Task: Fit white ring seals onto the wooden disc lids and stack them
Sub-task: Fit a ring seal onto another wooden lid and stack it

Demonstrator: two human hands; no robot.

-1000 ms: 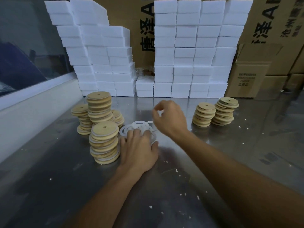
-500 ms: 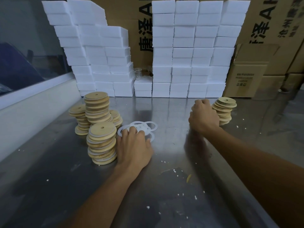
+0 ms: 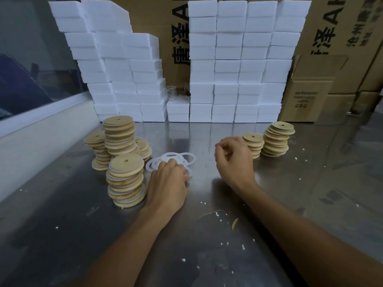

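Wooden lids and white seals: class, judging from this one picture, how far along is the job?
Done: four stacks on the left, the nearest showing white seals between lids. In hand: the left hand rests on the loose rings; the right hand seems to hold a lid, mostly hidden. Left: two bare stacks, right.

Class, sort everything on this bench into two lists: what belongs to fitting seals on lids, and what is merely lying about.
Belongs to the job:
- white ring seals
- sealed lid stacks
- bare lid stacks
- left hand
- right hand

Just lying about:
- white foam blocks
- cardboard boxes
- foam crumbs
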